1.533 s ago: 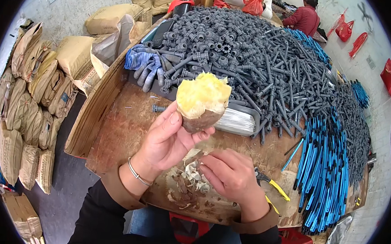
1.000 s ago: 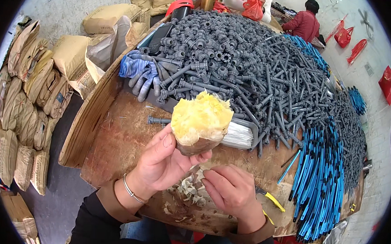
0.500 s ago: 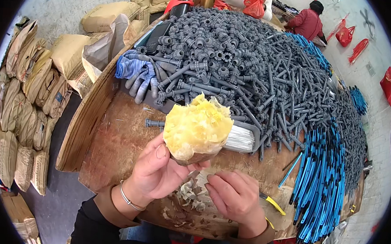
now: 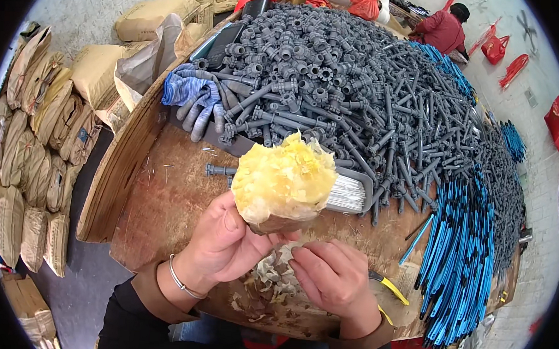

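My left hand (image 4: 225, 241) is wrapped from below round a large, partly peeled sweet potato (image 4: 284, 178). Its yellow, crumbly flesh faces up, and a strip of brown skin shows at its lower end. Just right of it, my right hand (image 4: 334, 278) has its fingers curled into a pinch. Anything between those fingertips is too small to make out. Below, between both hands, a heap of pale and brown peelings (image 4: 275, 275) lies on the wooden table (image 4: 165, 194).
Grey plastic fittings (image 4: 336, 64) form a big pile behind. A tray of thin metal pins (image 4: 348, 194) stands near the sweet potato. Blue strips (image 4: 455, 259) lie right, yellow-handled pliers (image 4: 390, 288) nearer. Gloves (image 4: 198, 97) rest at left. Someone in red (image 4: 440, 31) sits far right.
The view has shifted slightly. My right hand stays in its pinch near the sweet potato, and the left keeps its hold. A yellow piece at the bottom edge has gone out of view.
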Demonstrator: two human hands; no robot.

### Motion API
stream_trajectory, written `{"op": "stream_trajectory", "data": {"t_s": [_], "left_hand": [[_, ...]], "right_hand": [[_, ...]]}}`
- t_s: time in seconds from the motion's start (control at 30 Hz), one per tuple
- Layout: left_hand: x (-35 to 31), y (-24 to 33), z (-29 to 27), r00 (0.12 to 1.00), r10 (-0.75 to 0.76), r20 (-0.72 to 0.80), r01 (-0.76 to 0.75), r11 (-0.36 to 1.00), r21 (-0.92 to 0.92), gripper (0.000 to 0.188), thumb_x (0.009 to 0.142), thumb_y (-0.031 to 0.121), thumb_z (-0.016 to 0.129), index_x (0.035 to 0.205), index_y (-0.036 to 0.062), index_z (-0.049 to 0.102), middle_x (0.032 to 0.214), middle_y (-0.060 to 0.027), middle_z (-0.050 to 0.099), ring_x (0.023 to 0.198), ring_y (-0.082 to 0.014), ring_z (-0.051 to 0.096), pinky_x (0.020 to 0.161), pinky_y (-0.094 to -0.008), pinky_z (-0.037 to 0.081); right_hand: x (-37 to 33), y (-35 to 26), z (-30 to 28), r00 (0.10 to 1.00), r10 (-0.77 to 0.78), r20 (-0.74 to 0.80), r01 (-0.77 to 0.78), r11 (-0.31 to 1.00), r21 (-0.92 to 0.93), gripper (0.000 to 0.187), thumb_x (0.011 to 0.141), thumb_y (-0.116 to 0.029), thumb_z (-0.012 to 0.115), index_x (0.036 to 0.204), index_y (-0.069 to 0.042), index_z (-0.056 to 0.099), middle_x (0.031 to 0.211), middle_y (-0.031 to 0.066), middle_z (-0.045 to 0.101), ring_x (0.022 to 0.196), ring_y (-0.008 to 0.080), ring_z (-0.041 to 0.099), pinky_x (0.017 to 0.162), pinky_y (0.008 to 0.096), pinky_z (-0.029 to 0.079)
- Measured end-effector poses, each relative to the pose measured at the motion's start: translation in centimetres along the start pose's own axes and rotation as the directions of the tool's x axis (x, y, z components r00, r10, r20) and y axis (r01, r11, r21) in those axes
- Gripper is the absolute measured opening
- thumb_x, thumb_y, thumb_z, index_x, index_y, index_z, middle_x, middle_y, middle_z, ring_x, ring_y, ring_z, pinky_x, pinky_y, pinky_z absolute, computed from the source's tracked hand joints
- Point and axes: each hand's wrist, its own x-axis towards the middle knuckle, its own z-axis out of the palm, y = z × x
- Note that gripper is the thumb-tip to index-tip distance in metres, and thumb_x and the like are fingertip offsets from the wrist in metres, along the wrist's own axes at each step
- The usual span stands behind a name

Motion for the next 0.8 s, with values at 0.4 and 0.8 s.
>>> {"op": "stream_trajectory", "data": {"t_s": [0.4, 0.8], "left_hand": [[0.6, 0.5, -1.2, 0.997, 0.030, 0.065, -0.025, 0.997, -0.067, 0.061, 0.087, 0.048, 0.053, 0.130, 0.0074, 0.041, 0.120, -0.0121, 0.055, 0.095, -0.0206, 0.060, 0.081, -0.0333, 0.050], [1.5, -0.2, -0.5, 0.996, -0.081, 0.032, 0.076, 0.989, 0.128, 0.067, 0.090, 0.063, 0.025, 0.127, 0.0118, 0.046, 0.105, -0.0115, 0.062, 0.076, -0.0135, 0.055, 0.069, -0.0276, 0.046]], "right_hand": [[-0.1, -0.9, 0.1, 1.000, -0.003, 0.002, 0.003, 1.000, 0.015, 0.018, 0.068, -0.002, 0.070, 0.084, -0.002, 0.062, 0.077, 0.0090, 0.060, 0.060, 0.0238, 0.058, 0.052, 0.0322, 0.046], [-0.3, -1.1, 0.1, 0.962, -0.034, -0.270, 0.027, 0.999, -0.028, 0.014, 0.070, 0.000, 0.068, 0.084, -0.001, 0.063, 0.076, 0.0110, 0.060, 0.063, 0.0252, 0.059, 0.054, 0.0320, 0.047]]}}
